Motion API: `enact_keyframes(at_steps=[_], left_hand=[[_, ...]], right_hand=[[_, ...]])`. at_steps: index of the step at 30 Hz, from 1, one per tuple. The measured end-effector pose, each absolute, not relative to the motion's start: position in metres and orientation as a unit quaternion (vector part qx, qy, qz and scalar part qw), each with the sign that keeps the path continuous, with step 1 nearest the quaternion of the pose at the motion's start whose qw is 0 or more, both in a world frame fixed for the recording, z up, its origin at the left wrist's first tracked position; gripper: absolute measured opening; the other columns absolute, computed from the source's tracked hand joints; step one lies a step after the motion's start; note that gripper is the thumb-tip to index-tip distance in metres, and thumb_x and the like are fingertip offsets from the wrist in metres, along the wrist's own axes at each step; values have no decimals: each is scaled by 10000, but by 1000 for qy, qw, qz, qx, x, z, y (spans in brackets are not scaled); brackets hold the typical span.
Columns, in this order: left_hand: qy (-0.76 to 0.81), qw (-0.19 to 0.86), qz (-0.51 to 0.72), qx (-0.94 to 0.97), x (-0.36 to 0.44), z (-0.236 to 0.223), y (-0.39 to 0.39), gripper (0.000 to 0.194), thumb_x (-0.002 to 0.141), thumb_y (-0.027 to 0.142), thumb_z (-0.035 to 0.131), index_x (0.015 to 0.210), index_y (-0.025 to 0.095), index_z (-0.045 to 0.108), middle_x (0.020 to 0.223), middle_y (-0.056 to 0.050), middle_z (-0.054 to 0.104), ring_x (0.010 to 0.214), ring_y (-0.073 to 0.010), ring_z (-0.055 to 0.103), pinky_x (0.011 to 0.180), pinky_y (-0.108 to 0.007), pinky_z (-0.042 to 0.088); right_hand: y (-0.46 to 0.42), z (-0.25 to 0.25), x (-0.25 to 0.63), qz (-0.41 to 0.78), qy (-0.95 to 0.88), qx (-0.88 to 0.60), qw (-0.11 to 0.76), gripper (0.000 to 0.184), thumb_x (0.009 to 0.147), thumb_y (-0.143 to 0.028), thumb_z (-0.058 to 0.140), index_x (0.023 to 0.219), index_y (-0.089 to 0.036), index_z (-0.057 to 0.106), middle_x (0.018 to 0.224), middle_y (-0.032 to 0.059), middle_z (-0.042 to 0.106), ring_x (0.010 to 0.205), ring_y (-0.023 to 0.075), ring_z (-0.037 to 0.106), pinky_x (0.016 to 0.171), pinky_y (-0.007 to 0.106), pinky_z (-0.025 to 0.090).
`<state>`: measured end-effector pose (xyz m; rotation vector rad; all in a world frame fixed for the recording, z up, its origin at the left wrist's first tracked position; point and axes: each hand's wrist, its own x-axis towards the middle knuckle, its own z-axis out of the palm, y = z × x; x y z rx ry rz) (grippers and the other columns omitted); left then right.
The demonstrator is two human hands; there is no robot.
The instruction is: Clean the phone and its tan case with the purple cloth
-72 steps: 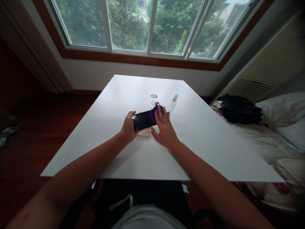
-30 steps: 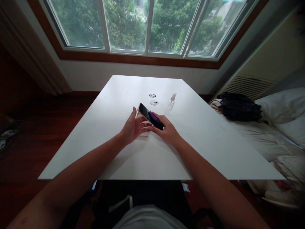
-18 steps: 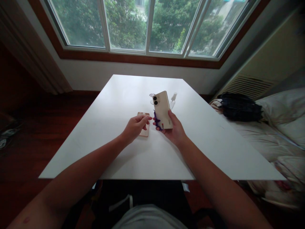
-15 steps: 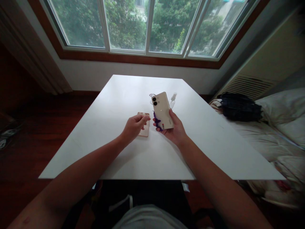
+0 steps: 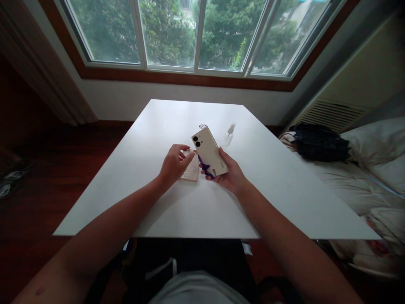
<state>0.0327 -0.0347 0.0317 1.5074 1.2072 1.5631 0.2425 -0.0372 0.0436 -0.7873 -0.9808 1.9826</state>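
My right hand point(image 5: 229, 177) is shut on a cream phone point(image 5: 209, 151), held above the white table point(image 5: 177, 211). The phone's back faces up, its camera end pointing up and to the left. A purple cloth point(image 5: 205, 169) is bunched under the phone against my fingers. My left hand point(image 5: 173, 164) hovers just left of the phone, thumb and curled fingers apart with nothing between them. Its fingertips are over a clear phone case point(image 5: 191, 172) that lies flat on the table.
A small clear spray bottle point(image 5: 228, 134) lies on the table behind the phone, next to a small round thing point(image 5: 202, 126) that the phone partly hides. A bed with a black bag point(image 5: 319, 143) and pillows borders the table's right side. Windows run along the far wall.
The phone was screen-up under the cloth, with both hands on it. My right hand turned it back-up and lifted it, and it now tilts further left. My left hand let go and moved over the case.
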Motion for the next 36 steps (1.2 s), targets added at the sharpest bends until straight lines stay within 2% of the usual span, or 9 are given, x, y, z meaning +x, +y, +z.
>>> enact_keyframes(at_steps=[4, 9, 14, 17, 21, 25, 29, 33, 36], left_hand=[[445, 224, 572, 652, 29, 24, -30, 486, 835, 402, 779, 1251, 206, 622, 1343, -144, 558, 1073, -247, 604, 939, -408, 511], [405, 148, 508, 745, 25, 21, -27, 860, 755, 493, 848, 1458, 206, 446, 1583, -217, 361, 1489, -372, 359, 1185, -555, 362], [380, 174, 474, 775, 27, 13, -27, 1218, 599, 588, 920, 1576, 210, 300, 1654, -253, 257, 1561, -422, 229, 1257, -590, 233], [390, 184, 463, 774, 29, 8, -26, 1315, 565, 602, 931, 1609, 212, 234, 1662, -254, 244, 1556, -434, 230, 1259, -592, 220], [413, 184, 472, 756, 29, 10, -26, 1219, 649, 576, 896, 1598, 158, 256, 1599, -264, 341, 1496, -409, 338, 1236, -561, 275], [412, 230, 538, 698, 30, 20, -28, 828, 814, 507, 788, 1495, 178, 450, 1487, -206, 488, 1417, -341, 454, 1188, -498, 363], [409, 328, 601, 603, 30, 25, -26, 487, 947, 530, 624, 1302, 196, 600, 1319, -142, 616, 1254, -258, 583, 1075, -400, 465], [421, 435, 622, 497, 28, 23, -16, 521, 890, 635, 659, 1123, 169, 635, 1094, -97, 686, 1007, -196, 655, 896, -306, 521], [413, 524, 581, 467, 25, 23, -10, 569, 842, 678, 692, 1060, 157, 619, 1042, -106, 707, 956, -193, 677, 823, -299, 534]], right_hand=[[-37, 42, 244, 797, -384, -302, 356, 657, 953, -712, 479, 1271, -166, 661, 1020, 140, 763, 787, 235, 729, 558, 304, 571], [-36, 39, 243, 810, -375, -293, 343, 681, 956, -731, 464, 1259, -156, 669, 980, 122, 761, 757, 231, 727, 553, 307, 579], [-36, 35, 242, 812, -385, -300, 321, 703, 953, -757, 444, 1271, -169, 664, 1029, 125, 765, 749, 226, 725, 547, 320, 592], [-36, 33, 241, 813, -381, -304, 318, 714, 948, -764, 455, 1274, -164, 666, 1069, 132, 764, 744, 218, 724, 559, 325, 603], [-38, 32, 238, 795, -402, -322, 321, 716, 934, -762, 492, 1261, -155, 686, 887, 114, 760, 701, 223, 716, 500, 295, 561], [-39, 32, 234, 735, -444, -356, 368, 533, 926, -625, 628, 1174, -165, 734, 922, 107, 760, 684, 194, 689, 458, 252, 494], [-41, 34, 235, 664, -505, -389, 392, 391, 878, -512, 735, 1062, -169, 762, 934, 74, 747, 726, 152, 647, 527, 224, 457], [-41, 37, 242, 587, -580, -431, 365, 425, 853, -555, 740, 1055, -182, 767, 890, 48, 733, 677, 127, 575, 551, 243, 390], [-37, 38, 248, 542, -623, -439, 354, 467, 854, -591, 715, 1077, -185, 769, 882, 49, 728, 705, 139, 567, 589, 265, 386]])
